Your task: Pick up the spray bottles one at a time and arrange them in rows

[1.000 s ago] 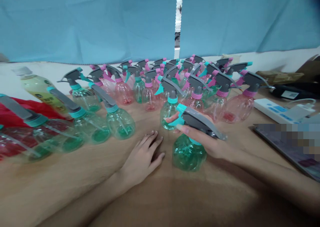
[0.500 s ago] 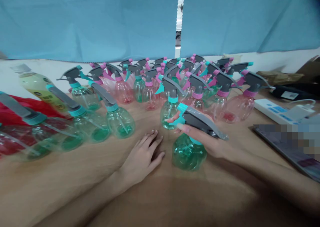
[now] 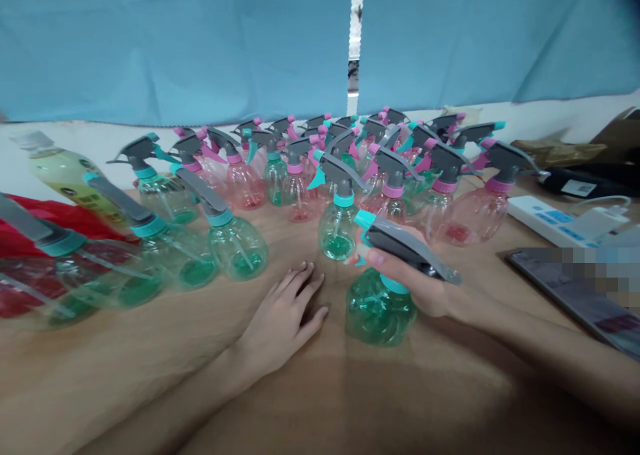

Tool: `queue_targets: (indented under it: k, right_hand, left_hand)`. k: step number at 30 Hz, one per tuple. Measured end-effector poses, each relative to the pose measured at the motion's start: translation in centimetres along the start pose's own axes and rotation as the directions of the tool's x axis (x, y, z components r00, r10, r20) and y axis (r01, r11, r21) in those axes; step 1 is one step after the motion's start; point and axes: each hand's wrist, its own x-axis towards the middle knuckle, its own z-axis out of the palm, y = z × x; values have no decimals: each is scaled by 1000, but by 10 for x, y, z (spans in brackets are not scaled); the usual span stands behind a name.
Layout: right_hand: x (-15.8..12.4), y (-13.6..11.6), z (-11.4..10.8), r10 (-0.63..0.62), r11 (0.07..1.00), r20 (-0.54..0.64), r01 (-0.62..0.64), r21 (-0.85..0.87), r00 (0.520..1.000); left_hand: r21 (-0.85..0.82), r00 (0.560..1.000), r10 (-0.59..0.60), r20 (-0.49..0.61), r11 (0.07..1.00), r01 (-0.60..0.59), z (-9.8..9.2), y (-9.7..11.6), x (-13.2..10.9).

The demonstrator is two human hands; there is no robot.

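Observation:
A green spray bottle (image 3: 380, 308) with a grey and turquoise trigger head is in my right hand (image 3: 417, 278). My fingers wrap round its neck and trigger, and the bottle is upright. The trigger is pulled in toward the neck; part of it hides behind my fingers. Flat on the wooden table (image 3: 280, 415) lies my left hand (image 3: 283, 318), fingers spread, holding nothing, to the left of that bottle. Just behind it stands another green spray bottle (image 3: 337, 231) with a turquoise collar.
Pink and green spray bottles (image 3: 300, 191) crowd the back of the table. Several green ones (image 3: 237, 248) stand at left, near a drink bottle (image 3: 75, 175) and red plastic (image 3: 30, 221). To the right lie a power strip (image 3: 545, 218) and a dark-screened device (image 3: 565, 295).
My right fingers have drawn the trigger back toward the neck. The left hand stays in place, and the view has shifted very slightly.

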Motion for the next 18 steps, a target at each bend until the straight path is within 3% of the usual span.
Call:
queue_targets:
  k: [5, 18]
  right_hand:
    - [-1, -3, 1, 68, 994, 4, -68, 83, 998]
    - [-4, 5, 5, 60, 987, -41, -54, 151, 997]
  left_hand:
    - [-2, 1000, 3, -3, 1000, -3, 2, 0, -1]
    - [12, 1000, 5, -9, 1000, -5, 1, -1, 0]
